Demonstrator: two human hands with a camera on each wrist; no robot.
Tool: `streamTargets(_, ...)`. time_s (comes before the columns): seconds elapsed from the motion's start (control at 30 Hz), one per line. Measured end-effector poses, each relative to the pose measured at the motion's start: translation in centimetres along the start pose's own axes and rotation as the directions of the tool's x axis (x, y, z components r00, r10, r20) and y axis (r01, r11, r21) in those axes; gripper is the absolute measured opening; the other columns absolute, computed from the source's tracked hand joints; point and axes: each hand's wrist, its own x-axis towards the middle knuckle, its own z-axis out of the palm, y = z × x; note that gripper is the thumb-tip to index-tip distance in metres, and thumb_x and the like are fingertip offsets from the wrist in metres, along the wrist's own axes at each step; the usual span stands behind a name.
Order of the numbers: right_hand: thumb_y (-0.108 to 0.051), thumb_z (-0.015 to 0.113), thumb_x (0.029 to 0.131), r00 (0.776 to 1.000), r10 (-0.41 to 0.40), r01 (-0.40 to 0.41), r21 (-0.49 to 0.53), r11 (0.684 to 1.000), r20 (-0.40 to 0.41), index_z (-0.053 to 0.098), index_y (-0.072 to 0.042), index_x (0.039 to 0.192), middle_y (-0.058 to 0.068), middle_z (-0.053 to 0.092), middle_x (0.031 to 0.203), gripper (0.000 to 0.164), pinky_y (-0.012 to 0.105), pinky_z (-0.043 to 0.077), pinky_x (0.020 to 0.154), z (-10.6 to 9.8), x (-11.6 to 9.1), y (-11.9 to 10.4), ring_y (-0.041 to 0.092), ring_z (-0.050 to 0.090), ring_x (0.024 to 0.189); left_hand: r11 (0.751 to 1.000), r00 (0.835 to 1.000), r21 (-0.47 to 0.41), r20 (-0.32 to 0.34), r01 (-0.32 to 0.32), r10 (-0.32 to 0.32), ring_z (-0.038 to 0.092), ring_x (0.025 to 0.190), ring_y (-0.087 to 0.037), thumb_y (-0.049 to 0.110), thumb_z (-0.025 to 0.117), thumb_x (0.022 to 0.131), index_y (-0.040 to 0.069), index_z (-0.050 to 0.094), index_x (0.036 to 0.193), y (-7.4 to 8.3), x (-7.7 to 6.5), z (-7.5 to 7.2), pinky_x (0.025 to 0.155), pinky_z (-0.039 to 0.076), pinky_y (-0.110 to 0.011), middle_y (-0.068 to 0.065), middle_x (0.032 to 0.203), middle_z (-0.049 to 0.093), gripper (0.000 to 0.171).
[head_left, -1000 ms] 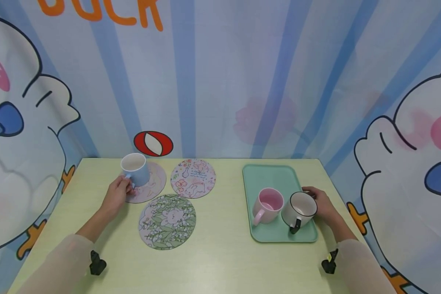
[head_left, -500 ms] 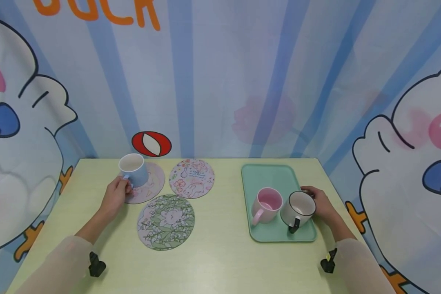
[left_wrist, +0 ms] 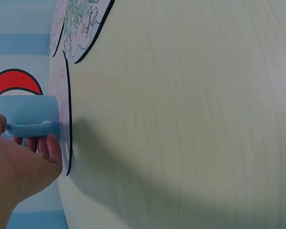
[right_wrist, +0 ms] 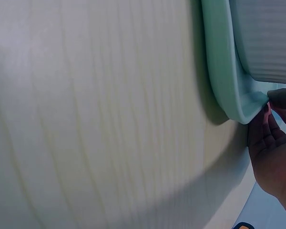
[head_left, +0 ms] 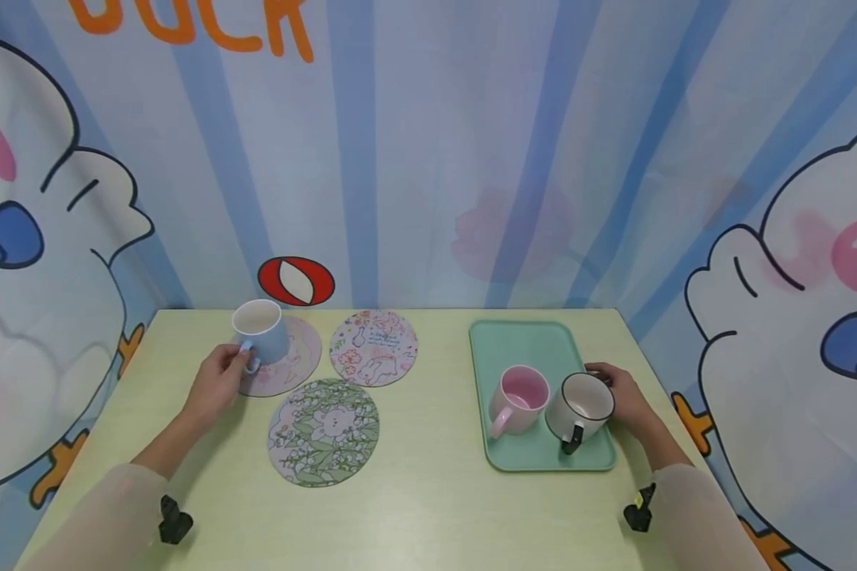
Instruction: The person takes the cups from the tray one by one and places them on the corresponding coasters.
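A light blue mug (head_left: 260, 331) stands on a round pink coaster (head_left: 303, 357) at the back left. My left hand (head_left: 217, 381) is right beside its handle, which shows in front of the fingertips; in the left wrist view the fingers (left_wrist: 43, 148) are relaxed around the handle, not closed on it. On the right lies a mint green tray (head_left: 524, 341) carrying a pink mug (head_left: 520, 400) and a white mug (head_left: 580, 408) with a black rim and handle. My right hand (head_left: 620, 394) pinches the tray's right edge, thumb over the rim and fingers below.
A floral coaster (head_left: 374, 349) lies at the back, right of the blue mug. Nearer is a green leafy coaster (head_left: 324, 432). All rest on a pale yellow table (head_left: 428, 507). Behind its back edge hangs a printed blue striped curtain (head_left: 428, 159).
My left hand has loosened from the blue mug's handle and drawn slightly back toward the left, leaving more of the handle visible. The right hand and tray stay put.
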Motion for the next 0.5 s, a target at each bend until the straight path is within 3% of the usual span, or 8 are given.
streamTargets(0.17,-0.008,0.070,0.102,1.000,-0.007,0.007,0.011,1.000,-0.005,0.047,0.014,0.149,0.033,0.062,0.129,0.057,0.029,0.054,0.079,0.0,0.0,0.1,0.023,0.061,0.104,1.000,0.996,0.024,-0.084,-0.018,0.020,0.050,0.126,-0.039,0.035,0.043,0.114,-0.009,0.044,0.144,0.1,-0.1,-0.2,0.101,0.043,-0.047,-0.029,0.138,0.052,0.053)
streamTargets(0.33,-0.007,0.070,0.102,1.000,-0.011,0.011,0.005,1.000,-0.007,0.047,0.013,0.149,0.032,0.063,0.127,0.056,0.029,0.054,0.079,0.0,0.0,0.0,0.023,0.061,0.103,0.996,0.977,0.031,-0.197,-0.079,0.083,0.051,0.131,-0.043,0.033,0.044,0.114,-0.007,0.046,0.143,0.7,-0.3,-0.5,0.108,0.040,-0.058,-0.029,0.139,0.053,0.049)
streamTargets(0.5,-0.007,0.070,0.101,1.000,-0.014,0.014,0.003,1.000,-0.006,0.048,0.013,0.148,0.032,0.063,0.126,0.056,0.030,0.053,0.078,0.0,0.0,-0.1,0.022,0.060,0.101,0.989,0.961,0.032,-0.235,-0.146,0.150,0.052,0.132,-0.042,0.034,0.045,0.114,-0.005,0.047,0.143,2.1,-0.4,-1.0,0.106,0.043,-0.059,-0.027,0.139,0.055,0.049)
